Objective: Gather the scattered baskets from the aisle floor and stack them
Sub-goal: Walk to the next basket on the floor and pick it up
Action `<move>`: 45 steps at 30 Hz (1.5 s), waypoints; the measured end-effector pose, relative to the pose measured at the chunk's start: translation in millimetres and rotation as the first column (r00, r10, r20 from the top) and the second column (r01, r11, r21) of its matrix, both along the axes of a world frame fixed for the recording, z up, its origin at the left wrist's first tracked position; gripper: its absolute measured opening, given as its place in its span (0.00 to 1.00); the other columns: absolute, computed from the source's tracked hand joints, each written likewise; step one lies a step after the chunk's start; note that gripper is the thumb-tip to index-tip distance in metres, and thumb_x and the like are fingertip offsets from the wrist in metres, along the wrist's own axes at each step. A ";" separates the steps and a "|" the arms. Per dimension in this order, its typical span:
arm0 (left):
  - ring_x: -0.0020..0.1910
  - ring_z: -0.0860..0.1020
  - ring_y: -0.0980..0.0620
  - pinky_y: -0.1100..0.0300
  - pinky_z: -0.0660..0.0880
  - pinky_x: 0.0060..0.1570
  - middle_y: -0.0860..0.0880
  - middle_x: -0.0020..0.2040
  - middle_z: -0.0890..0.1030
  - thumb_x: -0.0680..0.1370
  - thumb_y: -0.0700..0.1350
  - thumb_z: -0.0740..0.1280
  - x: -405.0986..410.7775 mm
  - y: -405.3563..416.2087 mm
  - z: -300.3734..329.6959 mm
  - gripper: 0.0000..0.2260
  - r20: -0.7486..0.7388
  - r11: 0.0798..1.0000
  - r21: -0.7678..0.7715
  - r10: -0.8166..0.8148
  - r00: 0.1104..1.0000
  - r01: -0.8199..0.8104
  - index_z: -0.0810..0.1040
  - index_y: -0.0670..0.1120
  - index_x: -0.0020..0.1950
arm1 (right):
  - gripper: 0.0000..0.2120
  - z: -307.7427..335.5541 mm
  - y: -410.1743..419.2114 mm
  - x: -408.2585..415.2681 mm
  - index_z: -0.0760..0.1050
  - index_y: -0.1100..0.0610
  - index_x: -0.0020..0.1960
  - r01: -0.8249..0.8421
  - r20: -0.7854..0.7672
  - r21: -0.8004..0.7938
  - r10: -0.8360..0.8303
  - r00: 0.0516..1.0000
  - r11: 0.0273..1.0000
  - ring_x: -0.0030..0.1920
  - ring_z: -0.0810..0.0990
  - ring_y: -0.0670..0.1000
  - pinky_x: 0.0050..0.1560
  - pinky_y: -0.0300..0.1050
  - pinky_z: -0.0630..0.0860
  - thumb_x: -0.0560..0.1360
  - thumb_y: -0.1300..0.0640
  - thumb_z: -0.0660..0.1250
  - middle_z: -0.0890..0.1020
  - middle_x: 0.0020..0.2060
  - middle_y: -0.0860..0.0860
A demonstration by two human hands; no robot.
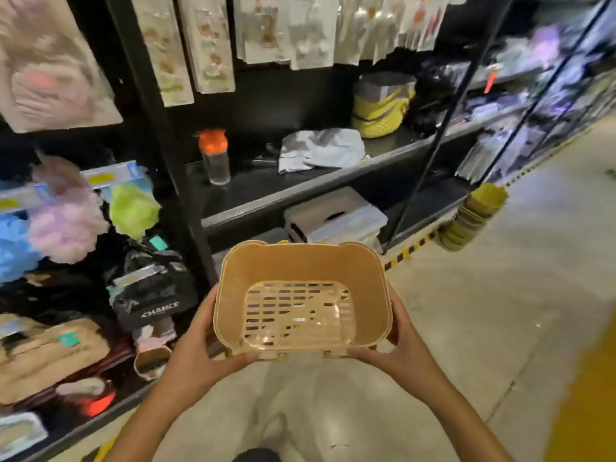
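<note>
I hold an orange-tan plastic basket (300, 265) with a slotted bottom in front of me, its open top facing me. My left hand (196, 341) grips its left side and lower rim. My right hand (400, 348) grips its right side and lower rim. A yellow edge under the basket's near rim may belong to a second basket, but I cannot tell. Farther down the aisle, a leaning stack of yellow-green baskets (473, 218) stands on the floor by the shelf base.
Black shelving (300, 191) runs along my left, holding bath sponges, bags, a bottle (216, 158) and a clear storage box (336, 216). Yellow-black tape (410, 250) marks the shelf base. The concrete aisle floor (500, 311) stretches to the right.
</note>
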State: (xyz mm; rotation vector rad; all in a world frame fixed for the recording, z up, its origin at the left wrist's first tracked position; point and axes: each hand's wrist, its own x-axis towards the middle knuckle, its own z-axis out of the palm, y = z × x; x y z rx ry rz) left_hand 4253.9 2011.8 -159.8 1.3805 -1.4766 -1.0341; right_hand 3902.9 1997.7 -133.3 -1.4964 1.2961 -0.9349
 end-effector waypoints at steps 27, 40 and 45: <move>0.71 0.70 0.66 0.64 0.72 0.65 0.67 0.74 0.69 0.64 0.56 0.85 -400.4 -437.4 -3.5 0.54 0.053 0.735 0.015 -0.678 0.733 0.678 0.54 0.66 0.80 | 0.63 -45.7 -210.1 -327.5 0.45 0.31 0.79 0.652 0.082 0.078 -0.657 0.750 0.754 0.71 0.70 0.35 0.69 0.36 0.71 0.60 0.43 0.86 0.65 0.71 0.25; 0.74 0.69 0.58 0.43 0.69 0.74 0.63 0.75 0.68 0.63 0.53 0.85 -642.8 -580.4 -0.7 0.55 0.017 0.778 0.074 -0.626 0.780 0.624 0.54 0.64 0.81 | 0.63 -36.8 -365.8 -573.0 0.45 0.32 0.79 0.614 0.022 0.102 -0.619 0.785 0.783 0.71 0.70 0.36 0.70 0.38 0.72 0.60 0.45 0.86 0.66 0.72 0.28; 0.70 0.71 0.68 0.53 0.70 0.70 0.70 0.72 0.69 0.61 0.58 0.85 -732.6 -671.2 -29.5 0.56 -0.039 0.714 0.123 -0.690 0.723 0.689 0.53 0.70 0.79 | 0.64 -50.0 -433.6 -653.9 0.46 0.33 0.80 0.667 0.014 0.133 -0.675 0.738 0.733 0.71 0.71 0.36 0.68 0.34 0.72 0.60 0.46 0.87 0.68 0.71 0.28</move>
